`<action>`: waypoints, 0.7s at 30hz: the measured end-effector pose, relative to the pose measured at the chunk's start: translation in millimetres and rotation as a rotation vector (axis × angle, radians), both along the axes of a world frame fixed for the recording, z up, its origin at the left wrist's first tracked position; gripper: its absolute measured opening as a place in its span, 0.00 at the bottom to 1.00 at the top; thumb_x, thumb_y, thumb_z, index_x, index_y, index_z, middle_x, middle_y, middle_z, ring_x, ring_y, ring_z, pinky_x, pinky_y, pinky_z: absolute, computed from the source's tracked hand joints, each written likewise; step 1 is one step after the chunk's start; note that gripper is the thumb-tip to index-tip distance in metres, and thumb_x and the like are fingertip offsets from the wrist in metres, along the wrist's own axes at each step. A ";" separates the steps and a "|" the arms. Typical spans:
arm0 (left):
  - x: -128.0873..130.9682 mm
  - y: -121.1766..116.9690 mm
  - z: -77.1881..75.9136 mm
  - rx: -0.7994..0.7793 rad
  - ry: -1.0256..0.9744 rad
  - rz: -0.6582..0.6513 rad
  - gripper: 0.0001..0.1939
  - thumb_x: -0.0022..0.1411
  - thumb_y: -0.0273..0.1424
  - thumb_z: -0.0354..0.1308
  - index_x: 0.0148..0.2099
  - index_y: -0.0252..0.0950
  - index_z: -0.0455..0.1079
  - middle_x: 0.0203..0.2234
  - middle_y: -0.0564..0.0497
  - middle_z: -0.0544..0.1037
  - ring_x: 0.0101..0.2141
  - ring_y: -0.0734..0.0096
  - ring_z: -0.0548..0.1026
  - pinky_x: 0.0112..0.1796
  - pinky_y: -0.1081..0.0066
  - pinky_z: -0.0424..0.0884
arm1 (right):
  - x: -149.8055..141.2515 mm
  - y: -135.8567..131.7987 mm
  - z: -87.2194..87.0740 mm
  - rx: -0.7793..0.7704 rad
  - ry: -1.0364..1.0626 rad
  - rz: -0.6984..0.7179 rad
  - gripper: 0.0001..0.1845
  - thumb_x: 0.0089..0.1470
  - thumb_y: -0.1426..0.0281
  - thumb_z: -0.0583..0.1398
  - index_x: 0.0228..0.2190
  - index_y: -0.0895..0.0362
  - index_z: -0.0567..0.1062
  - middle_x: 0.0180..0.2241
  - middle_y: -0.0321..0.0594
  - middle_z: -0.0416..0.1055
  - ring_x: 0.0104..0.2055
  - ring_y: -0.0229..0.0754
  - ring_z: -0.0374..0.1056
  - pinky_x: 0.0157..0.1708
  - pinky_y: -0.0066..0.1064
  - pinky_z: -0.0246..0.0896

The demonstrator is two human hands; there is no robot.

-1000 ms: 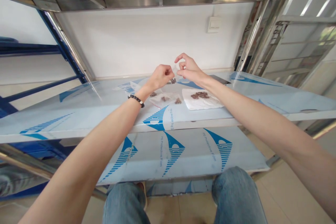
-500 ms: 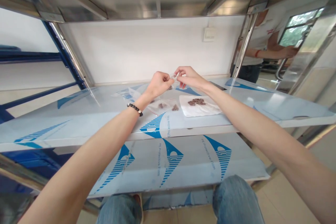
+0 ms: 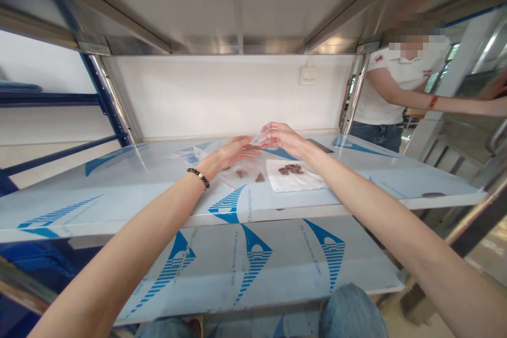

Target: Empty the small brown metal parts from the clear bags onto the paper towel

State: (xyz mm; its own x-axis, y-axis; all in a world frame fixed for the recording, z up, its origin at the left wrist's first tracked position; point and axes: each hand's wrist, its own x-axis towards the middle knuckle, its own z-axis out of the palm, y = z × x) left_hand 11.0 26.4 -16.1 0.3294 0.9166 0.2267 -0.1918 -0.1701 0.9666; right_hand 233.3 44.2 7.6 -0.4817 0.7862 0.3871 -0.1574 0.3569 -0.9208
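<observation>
My right hand (image 3: 283,138) pinches a small clear plastic bag (image 3: 262,138) by its edge, above the shelf. My left hand (image 3: 232,152) lies nearly flat with its fingers spread, its fingertips close to the bag, and it seems to hold nothing. Below the hands, a second clear bag (image 3: 241,175) with red marks lies on the shelf, with small brown pieces on or in it. A white paper towel (image 3: 304,182) to the right carries a heap of small brown pieces (image 3: 289,169). A beaded bracelet (image 3: 198,177) circles my left wrist.
The steel shelf (image 3: 119,190) is covered in blue-printed protective film, with a lower shelf (image 3: 253,269) beneath and a steel shelf overhead. A dark flat object (image 3: 319,144) lies at the back. A person in a white shirt (image 3: 396,84) stands at the right, arm outstretched.
My left hand has opened from a curled pinch to nearly flat. Both hands sit lower in view, and the view has tilted, showing more of the person at the right.
</observation>
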 end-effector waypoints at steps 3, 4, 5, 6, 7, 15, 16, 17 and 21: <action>-0.1 -0.5 3.0 -0.031 0.053 -0.128 0.10 0.66 0.33 0.72 0.45 0.32 0.79 0.44 0.39 0.84 0.41 0.61 0.81 0.41 0.65 0.76 | 0.5 -0.6 0.6 0.020 -0.015 0.054 0.12 0.49 0.74 0.69 0.38 0.55 0.76 0.31 0.38 0.78 0.35 0.45 0.81 0.41 0.37 0.78; -0.6 0.6 4.0 -0.028 0.039 -0.113 0.10 0.66 0.32 0.72 0.45 0.32 0.79 0.43 0.40 0.84 0.39 0.63 0.80 0.40 0.67 0.75 | 0.6 -0.7 1.0 0.018 -0.015 0.049 0.12 0.49 0.73 0.68 0.37 0.55 0.76 0.30 0.37 0.78 0.34 0.45 0.80 0.40 0.37 0.77; -1.3 2.0 4.9 -0.025 0.018 -0.087 0.10 0.65 0.30 0.72 0.45 0.31 0.79 0.41 0.40 0.84 0.37 0.66 0.80 0.39 0.68 0.75 | 0.7 -0.4 1.2 0.015 -0.013 0.036 0.11 0.49 0.73 0.68 0.36 0.55 0.75 0.29 0.36 0.76 0.32 0.44 0.80 0.39 0.37 0.77; -2.3 3.7 5.7 -0.021 -0.004 -0.056 0.10 0.64 0.29 0.73 0.44 0.30 0.79 0.39 0.41 0.83 0.35 0.68 0.80 0.38 0.69 0.74 | 0.9 0.1 1.2 0.010 -0.010 0.019 0.10 0.49 0.73 0.68 0.36 0.55 0.75 0.28 0.35 0.75 0.31 0.43 0.78 0.37 0.37 0.77; -3.5 5.1 6.2 -0.018 -0.025 -0.023 0.10 0.63 0.28 0.73 0.44 0.30 0.79 0.38 0.42 0.83 0.34 0.69 0.80 0.37 0.69 0.74 | 1.2 0.8 0.9 0.006 -0.008 0.002 0.10 0.49 0.72 0.67 0.35 0.55 0.74 0.28 0.34 0.74 0.29 0.42 0.77 0.36 0.37 0.77; -4.6 5.0 8.4 0.006 -0.091 0.028 0.09 0.61 0.23 0.73 0.45 0.30 0.81 0.35 0.44 0.84 0.33 0.67 0.82 0.37 0.69 0.77 | -0.3 5.7 -8.7 0.018 0.017 -0.080 0.20 0.45 0.67 0.70 0.37 0.51 0.67 0.29 0.28 0.72 0.26 0.39 0.74 0.31 0.34 0.74; -3.8 5.0 8.6 0.005 -0.097 0.044 0.09 0.61 0.22 0.73 0.44 0.29 0.81 0.34 0.44 0.84 0.32 0.68 0.82 0.37 0.69 0.78 | -1.1 5.2 -8.9 0.024 0.032 -0.098 0.23 0.45 0.67 0.70 0.39 0.50 0.65 0.29 0.28 0.72 0.26 0.39 0.74 0.30 0.33 0.74; -3.1 5.4 8.8 0.003 -0.105 0.068 0.08 0.61 0.21 0.73 0.43 0.29 0.81 0.34 0.44 0.84 0.32 0.68 0.82 0.37 0.69 0.78 | -1.7 4.6 -8.7 0.034 0.048 -0.109 0.25 0.45 0.67 0.71 0.39 0.49 0.64 0.29 0.27 0.73 0.26 0.39 0.74 0.30 0.33 0.74; -1.4 8.2 8.7 -0.008 -0.149 0.120 0.06 0.60 0.18 0.72 0.39 0.28 0.80 0.33 0.44 0.84 0.32 0.70 0.82 0.38 0.71 0.79 | -1.6 2.9 -5.6 0.095 0.082 -0.089 0.26 0.43 0.66 0.73 0.37 0.50 0.63 0.32 0.27 0.74 0.29 0.39 0.76 0.30 0.32 0.75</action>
